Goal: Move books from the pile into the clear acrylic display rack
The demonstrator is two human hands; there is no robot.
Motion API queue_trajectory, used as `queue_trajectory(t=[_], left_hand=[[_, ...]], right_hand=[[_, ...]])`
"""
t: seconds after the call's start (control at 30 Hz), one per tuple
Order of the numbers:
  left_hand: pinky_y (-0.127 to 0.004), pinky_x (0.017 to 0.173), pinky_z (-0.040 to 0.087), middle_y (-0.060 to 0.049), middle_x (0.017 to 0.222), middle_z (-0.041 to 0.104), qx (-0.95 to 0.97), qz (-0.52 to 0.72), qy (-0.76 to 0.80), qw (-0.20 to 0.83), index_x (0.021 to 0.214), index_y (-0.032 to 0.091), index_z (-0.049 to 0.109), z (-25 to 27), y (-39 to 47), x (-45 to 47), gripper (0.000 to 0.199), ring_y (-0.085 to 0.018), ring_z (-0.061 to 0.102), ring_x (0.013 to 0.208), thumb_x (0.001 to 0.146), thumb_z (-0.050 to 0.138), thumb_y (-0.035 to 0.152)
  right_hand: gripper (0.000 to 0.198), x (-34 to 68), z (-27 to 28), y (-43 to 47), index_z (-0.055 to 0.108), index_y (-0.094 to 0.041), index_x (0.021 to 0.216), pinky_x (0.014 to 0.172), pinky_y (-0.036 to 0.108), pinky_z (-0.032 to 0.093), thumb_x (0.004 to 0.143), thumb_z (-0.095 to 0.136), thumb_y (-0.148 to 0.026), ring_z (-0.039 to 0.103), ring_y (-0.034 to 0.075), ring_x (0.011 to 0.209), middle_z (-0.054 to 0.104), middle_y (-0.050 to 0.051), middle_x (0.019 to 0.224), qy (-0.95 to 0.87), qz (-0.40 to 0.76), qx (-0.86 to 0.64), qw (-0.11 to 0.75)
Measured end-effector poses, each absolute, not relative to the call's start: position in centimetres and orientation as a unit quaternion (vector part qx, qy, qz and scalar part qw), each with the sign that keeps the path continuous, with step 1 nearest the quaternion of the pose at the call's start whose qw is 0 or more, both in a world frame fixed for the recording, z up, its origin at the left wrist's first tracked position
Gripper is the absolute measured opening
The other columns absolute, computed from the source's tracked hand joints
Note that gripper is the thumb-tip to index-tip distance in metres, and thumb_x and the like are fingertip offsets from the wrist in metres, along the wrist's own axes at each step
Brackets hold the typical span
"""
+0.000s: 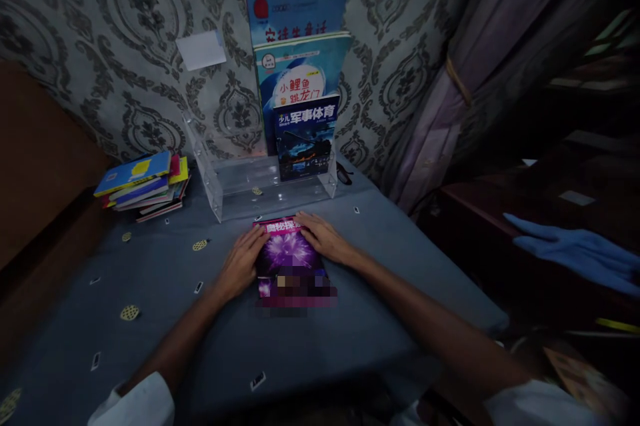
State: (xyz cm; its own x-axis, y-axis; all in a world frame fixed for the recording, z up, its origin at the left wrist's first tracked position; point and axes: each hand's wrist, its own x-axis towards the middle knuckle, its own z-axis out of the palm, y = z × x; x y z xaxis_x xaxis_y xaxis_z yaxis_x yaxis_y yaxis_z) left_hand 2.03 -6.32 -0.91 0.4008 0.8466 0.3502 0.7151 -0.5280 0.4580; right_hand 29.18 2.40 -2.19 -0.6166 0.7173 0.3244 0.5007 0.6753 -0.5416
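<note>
Purple book [290, 249] under left hand [243, 259] and right hand [324, 238]

The bench [370, 306] fades into shadow nearer than the hands. Beyond them stands a clear rack [213, 189], its outline faint; the standing books [307, 136] overlap, covering the rear ones. Left of the left hand lies a book stack [145, 186]. Pixel blocks mask the purple book's lower cover; right fingers hide its title's end. Both hands lie flat, fingers outstretched.

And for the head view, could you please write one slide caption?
Left hand and right hand rest on a purple book, in front of a clear rack holding three books.
</note>
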Motion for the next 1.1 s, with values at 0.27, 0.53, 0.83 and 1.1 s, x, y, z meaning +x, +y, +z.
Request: queue_trajectory(t=[0.27, 0.53, 0.83, 1.1], left_hand=[[-0.056, 0.120, 0.032, -0.012, 0.149, 0.053, 0.823, 0.263, 0.486, 0.131, 0.140, 0.023, 0.056, -0.9, -4.7, 0.8, 0.065, -0.027, 0.045, 0.142, 0.081, 0.047, -0.001], [-0.052, 0.118, 0.036, -0.010, 0.145, 0.057, 0.803, 0.301, 0.495, 0.138, 0.135, 0.020, 0.061, -1.0, -3.8, 0.2, 0.055, -0.026, 0.049, 0.139, 0.083, 0.047, 0.007], [-0.051, 0.114, 0.041, -0.008, 0.133, 0.066, 0.815, 0.272, 0.499, 0.117, 0.127, 0.025, 0.067, 0.3, -5.7, 1.0, 0.050, -0.027, 0.059, 0.126, 0.085, 0.047, 0.008], [-0.049, 0.114, 0.040, -0.009, 0.136, 0.063, 0.829, 0.245, 0.490, 0.111, 0.129, 0.024, 0.065, 0.6, -3.8, 2.4, 0.055, -0.028, 0.056, 0.129, 0.080, 0.048, 0.004]], right_hand=[[0.043, 29.3, -2.2, 3.3, 0.053, -0.023, 0.142, 0.120, 0.053, 0.031, 0.101, 0.044, -0.029, 0.043, 0.025, 0.144, 0.055, 0.010, 0.148, -0.874, 0.227, -0.337, 0.266], [0.044, 29.5, -1.9, 3.1, 0.053, -0.024, 0.143, 0.120, 0.055, 0.029, 0.101, 0.044, -0.032, 0.040, 0.026, 0.145, 0.053, 0.010, 0.150, -0.870, 0.243, -0.335, 0.266], [0.044, 29.2, -2.1, 3.2, 0.054, -0.022, 0.142, 0.120, 0.056, 0.029, 0.100, 0.045, -0.028, 0.041, 0.027, 0.145, 0.054, 0.012, 0.149, -0.870, 0.240, -0.334, 0.272], [0.048, 29.7, -2.0, 3.5, 0.048, -0.022, 0.147, 0.116, 0.051, 0.038, 0.100, 0.043, -0.032, 0.050, 0.025, 0.137, 0.054, 0.010, 0.149, -0.840, 0.290, -0.329, 0.319]])
